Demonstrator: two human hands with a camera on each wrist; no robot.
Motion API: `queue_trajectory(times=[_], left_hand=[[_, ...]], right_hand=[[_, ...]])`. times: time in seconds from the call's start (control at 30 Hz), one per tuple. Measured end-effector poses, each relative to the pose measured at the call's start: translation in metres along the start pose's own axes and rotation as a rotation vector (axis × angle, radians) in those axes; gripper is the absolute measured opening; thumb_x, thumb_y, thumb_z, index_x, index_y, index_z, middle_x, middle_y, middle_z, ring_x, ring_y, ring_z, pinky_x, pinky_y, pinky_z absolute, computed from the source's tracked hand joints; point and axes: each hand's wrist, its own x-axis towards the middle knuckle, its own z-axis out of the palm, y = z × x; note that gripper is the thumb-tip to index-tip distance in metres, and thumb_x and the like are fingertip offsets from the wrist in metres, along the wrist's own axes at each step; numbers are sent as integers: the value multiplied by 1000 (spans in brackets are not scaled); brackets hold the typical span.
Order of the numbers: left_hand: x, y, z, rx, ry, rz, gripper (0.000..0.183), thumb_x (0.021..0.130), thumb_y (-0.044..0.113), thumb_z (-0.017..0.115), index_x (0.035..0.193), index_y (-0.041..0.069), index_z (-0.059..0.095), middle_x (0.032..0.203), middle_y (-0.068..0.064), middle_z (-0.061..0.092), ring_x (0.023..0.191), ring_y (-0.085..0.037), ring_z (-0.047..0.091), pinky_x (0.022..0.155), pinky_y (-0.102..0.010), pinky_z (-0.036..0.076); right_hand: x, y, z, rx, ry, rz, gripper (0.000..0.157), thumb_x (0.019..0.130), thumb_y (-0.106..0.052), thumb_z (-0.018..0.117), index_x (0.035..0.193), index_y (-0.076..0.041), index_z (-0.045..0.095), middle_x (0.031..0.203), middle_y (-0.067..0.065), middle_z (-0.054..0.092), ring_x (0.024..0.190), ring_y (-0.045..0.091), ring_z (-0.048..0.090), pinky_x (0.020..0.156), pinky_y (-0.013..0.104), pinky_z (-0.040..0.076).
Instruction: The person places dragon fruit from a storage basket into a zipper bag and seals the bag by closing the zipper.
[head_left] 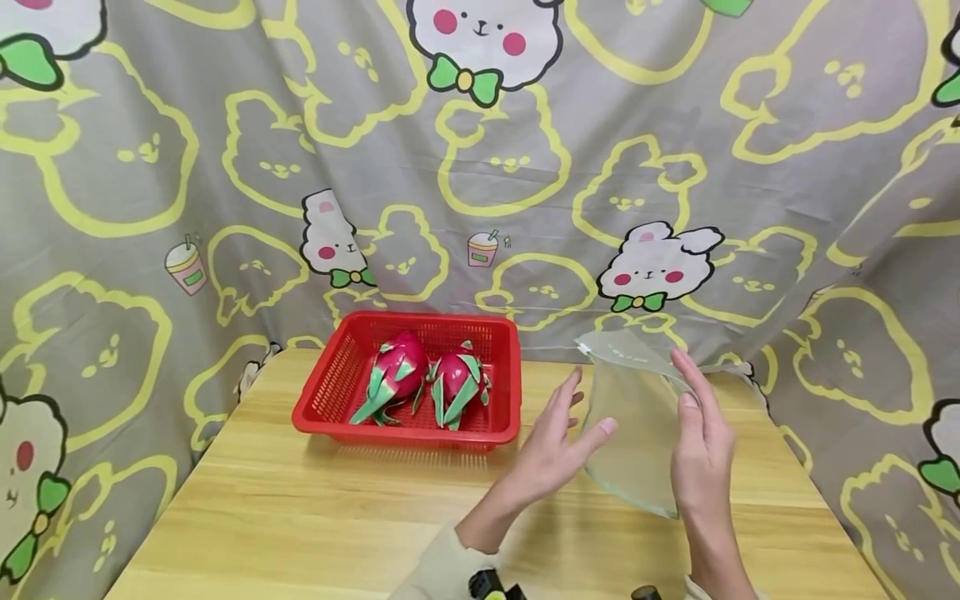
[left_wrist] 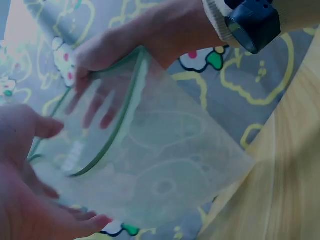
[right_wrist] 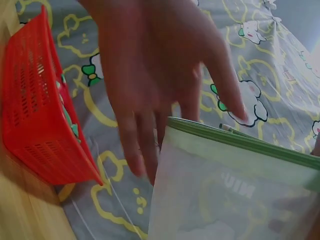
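Observation:
A translucent zip bag (head_left: 633, 442) with a green-edged opening hangs over the right part of the table. My right hand (head_left: 702, 450) grips it at its right edge, thumb on the near side; through the film its fingers show behind in the left wrist view. On the bag's other side, my left hand (head_left: 551, 450) has its fingers spread and thumb out, close to the bag's left edge. The bag's mouth gapes in the left wrist view, between the green zip strips (left_wrist: 117, 135). Pale printed letters (right_wrist: 237, 186) show on it in the right wrist view.
A red plastic basket (head_left: 315, 423) stands on the wooden table (head_left: 300, 517), left of my hands. Inside lie two dragon fruits, a larger one (head_left: 405, 367) and a smaller one (head_left: 450, 371). A grey cartoon-print curtain (head_left: 525, 292) surrounds the table's back and sides.

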Motion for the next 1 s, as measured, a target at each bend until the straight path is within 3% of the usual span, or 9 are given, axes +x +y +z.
queue_trajectory(times=[0.2,0.3,0.5,0.67,0.77,0.83,0.87,0.93,1.0], left_hand=[[14,-6,12,-98,86,37,69,101,4,48,164,14,20,168,-3,24,149,-28,35,115,-41,39],[16,-9,11,-104,112,57,67,100,-5,40,163,12,24,167,-4,27,148,-27,35,115,-43,37],[18,-16,6,-89,148,66,66,100,-10,36,161,13,31,163,-3,36,146,-23,39,113,-44,39],[19,-21,0,-39,136,67,64,99,-9,37,159,15,39,158,-4,44,141,-22,45,116,-41,37],[21,-25,-4,-21,133,81,61,99,-9,39,154,14,47,154,-4,49,127,-23,54,101,-33,48],[22,-27,-6,-25,126,77,58,99,-9,40,151,14,52,151,-3,53,117,-23,56,84,-27,49],[23,-28,-7,-36,117,78,57,99,-8,40,150,14,53,150,-2,54,117,-22,56,82,-24,49],[24,-28,-8,-70,89,77,55,99,-8,39,148,13,55,149,-2,56,121,-20,58,84,-20,50],[24,-29,-8,-100,67,69,53,101,-6,38,148,12,54,149,-2,56,131,-16,55,99,-23,49]], right_hand=[[-2,1,5,-4,-42,-29,43,109,-3,38,146,-10,58,154,0,51,147,18,39,116,21,30],[-2,-1,4,-14,-59,-26,43,109,-3,38,146,-11,58,154,-1,50,147,17,39,116,21,30],[1,-5,-3,-21,-82,12,43,110,-6,38,147,-13,57,156,-5,47,148,15,36,116,18,29],[8,-10,-9,-20,-102,-6,43,109,-5,36,147,-11,57,157,-3,47,149,18,35,117,19,27],[13,-14,-13,-33,-121,-41,44,109,-5,35,146,-11,58,156,-2,48,149,18,36,118,21,27],[17,-17,-15,-55,-128,-64,43,109,-5,35,146,-12,58,154,-2,50,148,17,37,117,21,28],[19,-18,-16,-61,-130,-77,43,109,-5,36,145,-12,59,153,0,52,147,17,38,116,21,29],[23,-20,-17,-84,-132,-96,43,109,-6,36,144,-13,60,152,2,53,146,17,40,115,20,31],[25,-20,-18,-106,-140,-107,42,109,-6,37,143,-14,61,151,3,55,145,17,42,113,19,32]])
